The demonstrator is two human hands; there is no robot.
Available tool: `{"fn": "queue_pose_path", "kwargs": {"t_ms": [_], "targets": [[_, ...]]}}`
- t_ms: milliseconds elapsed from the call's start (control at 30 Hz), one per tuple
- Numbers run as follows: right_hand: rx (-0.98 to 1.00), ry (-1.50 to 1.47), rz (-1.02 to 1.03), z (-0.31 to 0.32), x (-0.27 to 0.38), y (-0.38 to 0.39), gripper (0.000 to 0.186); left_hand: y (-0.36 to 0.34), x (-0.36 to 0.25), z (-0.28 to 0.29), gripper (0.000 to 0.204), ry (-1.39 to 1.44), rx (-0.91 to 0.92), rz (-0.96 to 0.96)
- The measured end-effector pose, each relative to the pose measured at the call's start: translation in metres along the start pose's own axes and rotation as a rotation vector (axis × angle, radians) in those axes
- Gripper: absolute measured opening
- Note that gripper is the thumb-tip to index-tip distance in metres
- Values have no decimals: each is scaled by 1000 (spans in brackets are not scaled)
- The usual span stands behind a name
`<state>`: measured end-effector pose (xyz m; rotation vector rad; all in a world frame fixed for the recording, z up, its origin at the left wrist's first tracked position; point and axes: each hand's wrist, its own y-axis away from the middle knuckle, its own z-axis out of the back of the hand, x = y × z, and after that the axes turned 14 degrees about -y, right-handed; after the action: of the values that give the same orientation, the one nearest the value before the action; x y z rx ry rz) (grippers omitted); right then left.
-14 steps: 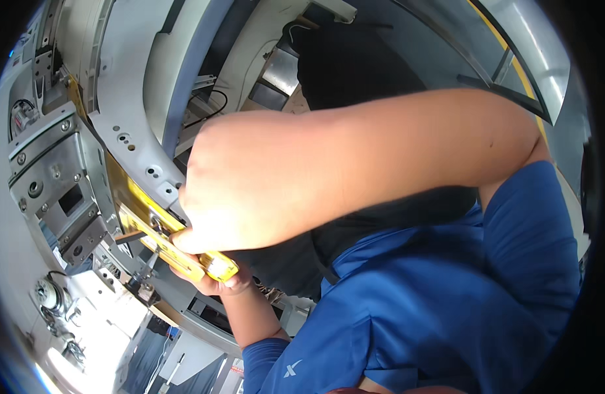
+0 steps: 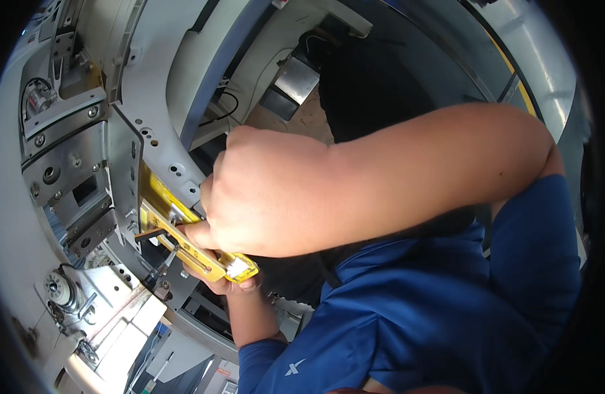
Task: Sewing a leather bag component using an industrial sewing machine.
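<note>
A yellow bar-shaped part with a slotted plate (image 2: 212, 264) sits in a gap of the machine, left of centre. My left hand (image 2: 235, 289) grips its near end from below, the thumb showing at the edge. Above it my right hand (image 2: 256, 190) is closed, its back toward me. The thumb reaches down to the yellow part. Whatever the right fingers hold is hidden behind the hand. Beside the plate a short black strip (image 2: 150, 235) sticks out leftward, with a thin metal rod (image 2: 166, 264) just below it.
A curved grey machine frame (image 2: 159, 141) with holes rises behind the yellow part. To its left are bolted steel brackets (image 2: 73, 161). A round wheel (image 2: 60, 289) sits by a bright metal plate at lower left. Beyond my right arm a black cable (image 2: 224, 118) loops.
The whole view has shifted, so machine and hands appear farther right. Both hands stay at the yellow part, with the right thumb still against it.
</note>
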<state>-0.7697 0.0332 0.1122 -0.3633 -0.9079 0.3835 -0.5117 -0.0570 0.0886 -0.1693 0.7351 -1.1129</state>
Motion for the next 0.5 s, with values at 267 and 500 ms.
{"fn": "queue_pose_path", "kwargs": {"t_ms": [267,500], "targets": [[113,78,11,10,1,-2,16,3,-3,0,87,-61,-67,-112],[104,36,92,3,0,15,17,14,-10,-6,79,-19,-115,9]]}}
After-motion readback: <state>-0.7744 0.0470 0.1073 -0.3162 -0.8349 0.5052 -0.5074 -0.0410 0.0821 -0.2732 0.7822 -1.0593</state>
